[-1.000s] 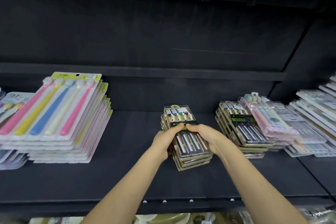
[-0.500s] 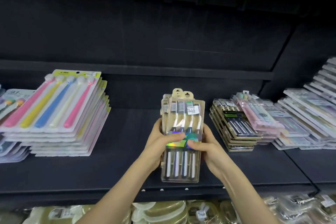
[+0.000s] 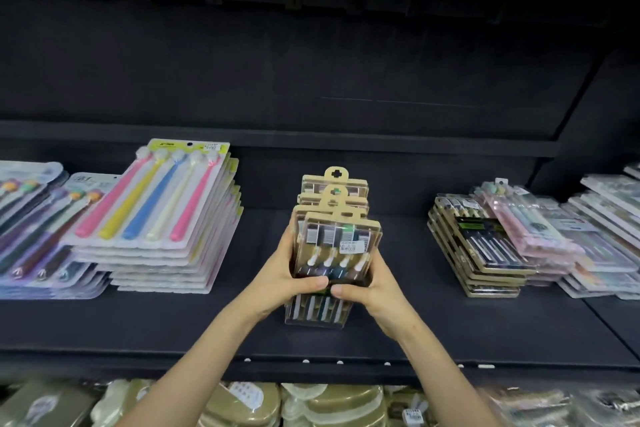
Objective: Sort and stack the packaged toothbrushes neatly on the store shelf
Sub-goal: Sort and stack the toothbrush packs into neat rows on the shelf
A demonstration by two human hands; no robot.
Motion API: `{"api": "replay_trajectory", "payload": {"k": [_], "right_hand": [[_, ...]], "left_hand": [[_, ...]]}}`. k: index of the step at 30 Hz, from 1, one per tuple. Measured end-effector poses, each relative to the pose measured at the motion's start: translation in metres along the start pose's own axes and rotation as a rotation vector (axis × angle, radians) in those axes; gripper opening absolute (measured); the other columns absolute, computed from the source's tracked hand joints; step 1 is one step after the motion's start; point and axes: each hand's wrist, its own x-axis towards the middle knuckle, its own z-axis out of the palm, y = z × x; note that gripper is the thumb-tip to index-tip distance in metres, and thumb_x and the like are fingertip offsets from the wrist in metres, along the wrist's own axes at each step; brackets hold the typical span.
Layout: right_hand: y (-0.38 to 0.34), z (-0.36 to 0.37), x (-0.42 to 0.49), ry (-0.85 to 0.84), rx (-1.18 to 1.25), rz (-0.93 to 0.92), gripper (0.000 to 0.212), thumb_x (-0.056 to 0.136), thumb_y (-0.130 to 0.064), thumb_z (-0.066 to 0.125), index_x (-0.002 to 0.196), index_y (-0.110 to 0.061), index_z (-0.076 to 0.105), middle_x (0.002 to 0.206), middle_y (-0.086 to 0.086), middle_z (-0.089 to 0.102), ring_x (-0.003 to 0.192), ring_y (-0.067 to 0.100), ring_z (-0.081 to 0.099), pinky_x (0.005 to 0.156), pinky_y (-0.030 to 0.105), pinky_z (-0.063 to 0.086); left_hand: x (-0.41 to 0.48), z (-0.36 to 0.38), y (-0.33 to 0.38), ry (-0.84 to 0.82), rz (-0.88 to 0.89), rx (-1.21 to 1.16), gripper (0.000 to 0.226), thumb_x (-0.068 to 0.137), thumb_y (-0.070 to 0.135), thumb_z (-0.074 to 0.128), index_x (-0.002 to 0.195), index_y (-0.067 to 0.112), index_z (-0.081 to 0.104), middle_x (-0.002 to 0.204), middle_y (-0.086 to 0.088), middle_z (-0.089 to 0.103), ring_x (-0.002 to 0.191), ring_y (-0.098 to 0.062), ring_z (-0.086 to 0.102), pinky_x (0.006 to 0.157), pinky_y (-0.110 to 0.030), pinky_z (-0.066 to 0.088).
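A bundle of tan-backed toothbrush packs stands upright on its lower edge over the middle of the dark shelf, hang tabs up. My left hand grips its left side, thumb across the front. My right hand grips the right side, thumb meeting the left one. A matching flat stack of tan packs lies to the right. A tall stack of packs with pink, yellow and blue brushes lies to the left.
Pink and pale packs overlap the tan stack's right side, with more clear packs beyond. Purple-toned packs lie at the far left. Packaged goods fill the shelf below. A dark back panel and a ledge rise behind.
The bundle, flat on the shelf a second ago, has been lifted and tipped upright between both hands. It now stands lower and farther from me than half a second ago.
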Motion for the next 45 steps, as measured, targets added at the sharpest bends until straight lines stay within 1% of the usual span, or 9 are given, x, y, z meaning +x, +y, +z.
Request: {"api": "replay_trajectory", "payload": {"k": [8,12,16,21,24,27,39,42,45], "right_hand": [[-0.004,0.003,0.0,-0.129,-0.006,0.032,0.11,0.068,-0.022,0.077,0.151,-0.013,0.005,0.133,-0.01,0.051,0.118,-0.002,0.054,0.089,0.012,0.045],[-0.001,0.006,-0.001,-0.049,0.005,0.018,0.101,0.067,-0.021,0.079,0.149,-0.014,0.021,0.125,-0.015,0.061,0.116,0.0,0.057,0.087,0.012,0.046],[-0.006,0.009,0.004,0.027,0.08,-0.01,0.084,0.068,-0.021,0.081,0.142,-0.019,0.04,0.126,-0.004,0.064,0.116,0.013,0.061,0.088,0.021,0.051],[-0.022,0.016,0.034,0.074,0.21,0.295,0.039,0.081,-0.019,0.073,0.119,-0.021,0.063,0.104,0.001,0.074,0.093,0.017,0.071,0.067,0.022,0.055],[-0.025,0.022,0.053,0.113,0.205,0.5,0.03,0.081,-0.023,0.074,0.109,-0.013,0.068,0.094,0.006,0.075,0.084,0.021,0.073,0.066,0.031,0.058],[-0.023,0.023,0.068,0.118,0.167,0.628,0.039,0.078,-0.03,0.077,0.11,-0.009,0.068,0.098,0.011,0.074,0.089,0.028,0.071,0.076,0.043,0.058],[-0.027,0.017,0.093,0.06,-0.004,0.726,0.035,0.079,-0.035,0.077,0.101,-0.01,0.067,0.076,0.007,0.075,0.066,0.021,0.072,0.051,0.031,0.055],[-0.025,0.021,0.081,0.064,-0.009,0.651,0.036,0.083,-0.037,0.073,0.108,-0.012,0.066,0.089,0.006,0.075,0.08,0.021,0.072,0.065,0.035,0.058],[-0.007,0.027,0.05,0.09,0.038,0.493,0.045,0.085,-0.039,0.069,0.127,-0.027,0.057,0.108,-0.005,0.072,0.1,0.014,0.068,0.095,0.038,0.051]], "left_hand": [[-0.003,-0.001,-0.012,-0.053,-0.012,0.082,0.123,0.066,0.039,0.079,0.151,0.014,-0.007,0.149,0.0,0.035,0.13,0.0,0.043,0.101,-0.012,0.037],[-0.007,-0.001,-0.014,0.044,0.011,0.139,0.104,0.063,0.05,0.076,0.147,0.028,0.017,0.148,0.002,0.037,0.133,-0.005,0.04,0.106,-0.016,0.036],[-0.005,-0.001,-0.005,0.164,0.036,0.07,0.07,0.063,0.048,0.076,0.125,0.037,0.046,0.119,0.019,0.063,0.111,-0.001,0.059,0.087,-0.012,0.046],[0.021,-0.013,0.01,0.192,-0.282,-0.116,0.047,0.072,0.044,0.074,0.11,0.019,0.064,0.094,0.001,0.075,0.086,-0.017,0.072,0.071,-0.024,0.056],[0.034,-0.016,0.003,0.275,-0.488,-0.097,0.041,0.082,0.044,0.069,0.103,0.009,0.07,0.092,-0.01,0.075,0.088,-0.027,0.071,0.091,-0.044,0.053],[0.045,-0.022,-0.001,0.308,-0.597,-0.003,0.048,0.079,0.05,0.07,0.099,0.007,0.07,0.088,-0.01,0.075,0.086,-0.028,0.071,0.094,-0.045,0.052],[0.066,-0.035,-0.004,0.266,-0.709,0.003,0.047,0.076,0.046,0.073,0.104,0.008,0.065,0.093,-0.01,0.074,0.088,-0.028,0.071,0.092,-0.045,0.053],[0.06,-0.033,0.004,0.248,-0.718,-0.029,0.054,0.082,0.052,0.066,0.111,0.006,0.063,0.097,-0.011,0.072,0.088,-0.026,0.069,0.089,-0.042,0.054],[0.029,-0.032,0.017,0.336,-0.553,0.276,0.069,0.086,0.066,0.048,0.129,0.012,0.055,0.121,-0.005,0.065,0.109,-0.018,0.061,0.097,-0.035,0.046]]}}
